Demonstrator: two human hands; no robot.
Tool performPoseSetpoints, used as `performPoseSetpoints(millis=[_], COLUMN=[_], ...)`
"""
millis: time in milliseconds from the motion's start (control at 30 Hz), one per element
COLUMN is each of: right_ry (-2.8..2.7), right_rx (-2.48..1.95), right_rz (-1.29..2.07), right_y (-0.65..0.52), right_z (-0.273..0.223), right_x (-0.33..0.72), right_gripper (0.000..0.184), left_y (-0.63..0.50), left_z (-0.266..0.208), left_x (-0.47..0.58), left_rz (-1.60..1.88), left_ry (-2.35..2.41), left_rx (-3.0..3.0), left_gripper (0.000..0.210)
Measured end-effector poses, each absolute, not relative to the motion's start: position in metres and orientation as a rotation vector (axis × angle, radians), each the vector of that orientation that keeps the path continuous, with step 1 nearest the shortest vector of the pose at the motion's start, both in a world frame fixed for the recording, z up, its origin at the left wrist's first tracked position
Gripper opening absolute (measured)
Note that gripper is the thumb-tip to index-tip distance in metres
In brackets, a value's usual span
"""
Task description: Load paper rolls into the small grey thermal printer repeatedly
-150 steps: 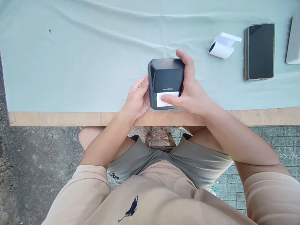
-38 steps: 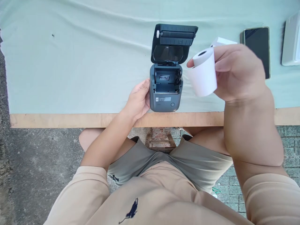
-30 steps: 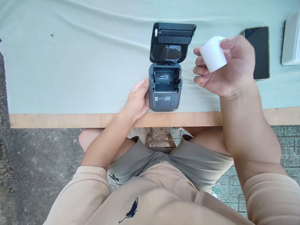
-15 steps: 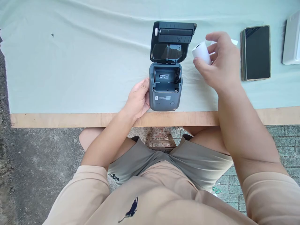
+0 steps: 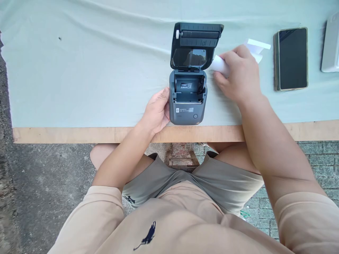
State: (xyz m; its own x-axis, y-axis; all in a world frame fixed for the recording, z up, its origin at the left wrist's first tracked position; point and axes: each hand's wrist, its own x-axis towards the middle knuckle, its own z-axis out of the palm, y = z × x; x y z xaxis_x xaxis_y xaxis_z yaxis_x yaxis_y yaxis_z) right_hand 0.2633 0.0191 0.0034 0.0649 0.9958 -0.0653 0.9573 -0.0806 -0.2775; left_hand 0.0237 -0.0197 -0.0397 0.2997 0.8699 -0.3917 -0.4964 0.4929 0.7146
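I've brought the white paper roll (image 5: pixel 219 66), gripped in my right hand (image 5: pixel 239 74), leftward, so it's now just beside the open label printer (image 5: pixel 184 118) clasped by my left hand (image 5: pixel 157 110); its bay (image 5: pixel 187 96) remains unfilled.

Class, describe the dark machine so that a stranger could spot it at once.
On the pale green cloth, near the wooden table edge, find the left hand. It holds the left side of the dark machine. Unlike the black-screened phone farther right, this machine has its lid raised, showing a hollow compartment.
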Motion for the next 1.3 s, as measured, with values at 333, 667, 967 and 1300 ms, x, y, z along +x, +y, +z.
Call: performPoseSetpoints(millis=[333, 667, 967, 1300], right_ry=[-1.984, -1.667, -1.707, -1.654], right_rx=[-2.139, -2.111, -2.284, -2.409], right_rz=[0.26, -0.023, 0.245, 0.271], right_y=[0.02, 0.033, 0.028, 0.03], right_z=[-0.009, 0.017, 0.014, 0.014], right_x=[0.271, 0.332, 0.331, 0.317], right_gripper=[0.054, 0.064, 0.036, 0.039], left_y=[-0.021, -0.021, -0.021, -0.021], left_z=[-0.04, -0.037, -0.033, -0.036], left_x=[0.023, 0.024, 0.025, 0.025], left_rz=[0.968, 0.951, 0.954, 0.955], left_ry=[0.86, 0.873, 0.905, 0.91], left_rx=[0.521, 0.507, 0.501, 0.522], left_gripper=[0.03, 0.034, 0.033, 0.031])
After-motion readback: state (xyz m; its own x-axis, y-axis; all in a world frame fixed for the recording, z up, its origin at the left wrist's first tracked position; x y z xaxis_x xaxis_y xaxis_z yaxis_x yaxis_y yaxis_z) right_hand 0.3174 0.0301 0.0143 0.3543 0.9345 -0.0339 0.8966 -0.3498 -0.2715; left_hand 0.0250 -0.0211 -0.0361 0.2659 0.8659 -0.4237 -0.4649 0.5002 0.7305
